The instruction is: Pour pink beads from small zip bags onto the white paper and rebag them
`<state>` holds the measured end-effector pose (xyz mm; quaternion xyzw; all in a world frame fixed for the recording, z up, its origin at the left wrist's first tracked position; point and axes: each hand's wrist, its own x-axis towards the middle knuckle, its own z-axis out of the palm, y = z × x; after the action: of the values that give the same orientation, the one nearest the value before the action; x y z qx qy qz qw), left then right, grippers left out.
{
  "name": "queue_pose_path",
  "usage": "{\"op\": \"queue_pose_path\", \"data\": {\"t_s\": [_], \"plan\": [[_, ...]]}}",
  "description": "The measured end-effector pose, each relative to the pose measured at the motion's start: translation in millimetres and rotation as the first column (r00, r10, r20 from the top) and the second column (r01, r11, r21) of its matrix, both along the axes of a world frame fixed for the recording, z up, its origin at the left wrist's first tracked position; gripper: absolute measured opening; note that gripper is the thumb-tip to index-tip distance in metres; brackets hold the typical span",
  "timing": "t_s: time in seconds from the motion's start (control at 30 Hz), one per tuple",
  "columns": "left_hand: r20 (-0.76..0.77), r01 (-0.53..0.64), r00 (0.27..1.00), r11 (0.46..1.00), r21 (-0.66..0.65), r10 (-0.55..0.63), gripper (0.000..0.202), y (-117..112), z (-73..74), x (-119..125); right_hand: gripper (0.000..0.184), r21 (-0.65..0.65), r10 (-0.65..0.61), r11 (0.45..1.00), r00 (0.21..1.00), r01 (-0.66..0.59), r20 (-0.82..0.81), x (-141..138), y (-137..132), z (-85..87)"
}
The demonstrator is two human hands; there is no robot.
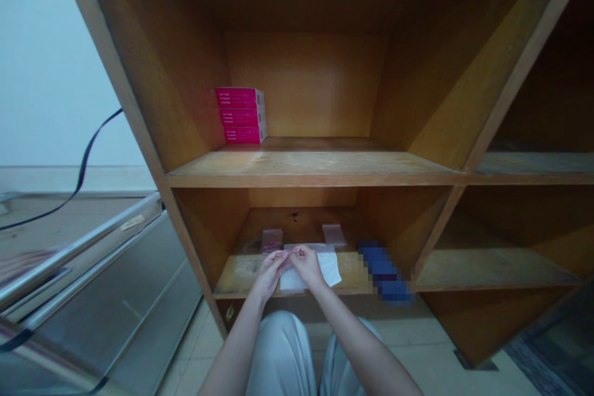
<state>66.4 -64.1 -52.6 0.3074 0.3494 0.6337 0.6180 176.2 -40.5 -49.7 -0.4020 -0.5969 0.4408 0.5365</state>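
Note:
My left hand (pixel 269 273) and my right hand (pixel 306 264) meet above a white translucent plastic pouch (pixel 328 268), and the fingertips of both pinch its upper edge. The pouch lies partly on the front of the lower wooden shelf (pixel 245 273). Just behind my left hand is a small clear bag with pink contents (pixel 272 241). Another small clear bag (pixel 334 235) lies further back on the right. To the right of my hands, a blue object (pixel 384 272) is too pixelated to identify.
Three stacked magenta boxes (pixel 241 116) stand at the left of the upper shelf (pixel 315 167). The wooden shelf unit (pixel 533 173) continues into another bay at right. A steel cabinet with a long handle (pixel 111 278) stands at left, with a black cable (pixel 77 179) above it.

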Motion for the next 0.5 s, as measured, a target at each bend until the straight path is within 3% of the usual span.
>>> {"op": "queue_pose_path", "data": {"t_s": [0.5], "plan": [[0.016, -0.027, 1.000, 1.000, 0.014, 0.027, 0.020, 3, -6.6, -3, 0.006, -0.043, -0.102, 0.994, 0.994, 0.103, 0.024, -11, -4, 4.0]]}}
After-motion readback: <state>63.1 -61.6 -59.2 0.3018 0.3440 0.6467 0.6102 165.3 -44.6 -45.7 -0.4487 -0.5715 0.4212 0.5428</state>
